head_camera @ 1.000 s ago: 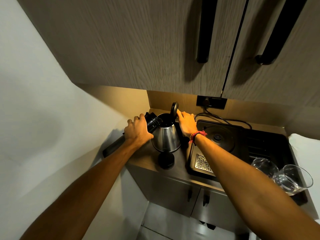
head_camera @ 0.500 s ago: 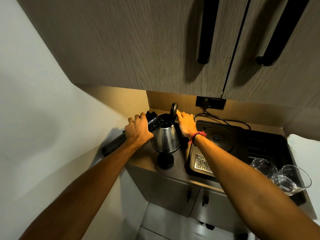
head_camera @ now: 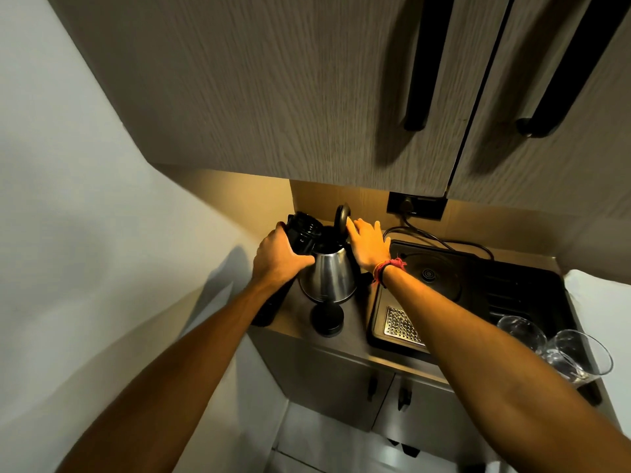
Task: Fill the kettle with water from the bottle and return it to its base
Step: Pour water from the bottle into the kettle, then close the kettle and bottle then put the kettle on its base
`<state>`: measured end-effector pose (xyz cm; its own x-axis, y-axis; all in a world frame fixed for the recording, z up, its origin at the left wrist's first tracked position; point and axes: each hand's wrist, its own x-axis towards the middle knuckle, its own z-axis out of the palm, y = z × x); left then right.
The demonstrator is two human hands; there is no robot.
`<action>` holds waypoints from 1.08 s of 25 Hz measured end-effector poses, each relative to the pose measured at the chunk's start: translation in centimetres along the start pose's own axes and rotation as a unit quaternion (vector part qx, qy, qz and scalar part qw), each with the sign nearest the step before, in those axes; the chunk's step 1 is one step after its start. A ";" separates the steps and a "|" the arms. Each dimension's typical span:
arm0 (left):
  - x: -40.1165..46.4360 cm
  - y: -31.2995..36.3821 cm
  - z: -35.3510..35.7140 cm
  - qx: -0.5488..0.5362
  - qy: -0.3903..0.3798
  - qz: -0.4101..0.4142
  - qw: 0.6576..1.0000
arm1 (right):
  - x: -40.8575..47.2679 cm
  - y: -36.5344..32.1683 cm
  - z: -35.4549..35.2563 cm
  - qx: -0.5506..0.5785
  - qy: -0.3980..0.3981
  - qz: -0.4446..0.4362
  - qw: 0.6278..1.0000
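A steel kettle [head_camera: 329,279] stands on the counter with its black lid [head_camera: 342,216] flipped up. My left hand [head_camera: 278,257] grips a black bottle [head_camera: 302,232] just left of the kettle. The bottle leans only slightly, and its open mouth is level with the kettle's rim, beside the opening. My right hand [head_camera: 367,245] lies over the kettle's handle, fingertips against the raised lid. The round kettle base [head_camera: 428,274] sits bare on a black tray [head_camera: 526,288] to the right. A black cap [head_camera: 326,319] lies in front of the kettle.
Two glasses [head_camera: 577,356] stand at the tray's right front, and a metal drip grate [head_camera: 401,326] is at its left front. A cord runs from the wall socket [head_camera: 416,206] to the base. Wall cabinets hang low overhead. A wall closes off the left.
The bottle has swung from a steep tilt into the kettle toward upright, its bottom moving right and its mouth lifting off the opening. My right hand has stayed at the lid.
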<state>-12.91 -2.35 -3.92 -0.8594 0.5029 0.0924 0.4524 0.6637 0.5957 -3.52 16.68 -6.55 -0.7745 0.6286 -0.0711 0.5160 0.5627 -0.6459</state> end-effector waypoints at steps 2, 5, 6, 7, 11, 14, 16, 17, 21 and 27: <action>-0.2 -1.1 0.5 -0.088 0.024 -0.022 0.996 | 0.0 -1.3 0.1 0.002 0.011 -0.008 1.000; -0.9 -3.0 1.3 -0.179 0.073 -0.065 0.979 | -0.2 -2.8 0.6 -0.069 -0.005 -0.033 0.997; -0.9 -4.0 1.3 -0.195 0.091 -0.077 0.973 | 0.0 -3.4 1.2 -0.099 -0.015 -0.039 0.994; -1.1 -4.6 1.4 -0.205 0.107 -0.083 0.969 | 0.1 -3.6 1.4 -0.123 -0.022 -0.039 0.991; -1.2 -5.4 1.4 -0.221 0.136 -0.057 0.964 | 0.1 -3.3 1.7 -0.173 -0.020 -0.072 0.982; -1.2 -6.0 1.3 -0.238 0.126 -0.038 0.962 | 0.2 -3.0 2.0 -0.195 -0.039 -0.154 0.968; -1.3 -6.5 1.1 -0.251 0.110 -0.035 0.961 | 0.3 -2.8 2.0 -0.207 -0.049 -0.165 0.963; -1.3 -6.7 1.0 -0.255 0.103 -0.034 0.961 | 0.4 -2.8 2.0 -0.215 -0.051 -0.166 0.961; -1.9 -7.0 0.9 -0.264 0.104 -0.025 0.959 | 0.6 -3.1 2.0 -0.239 -0.054 -0.171 0.954; -3.0 -4.2 -0.5 -0.203 0.224 0.032 0.953 | -0.2 -3.6 1.9 -0.261 -0.084 -0.165 0.948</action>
<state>-12.37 -6.92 -6.32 -0.8897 0.1880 0.4161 0.4562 0.3244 0.8286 -5.94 13.55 -5.63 -0.9497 0.3029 -0.0798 0.3129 0.9297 -0.1943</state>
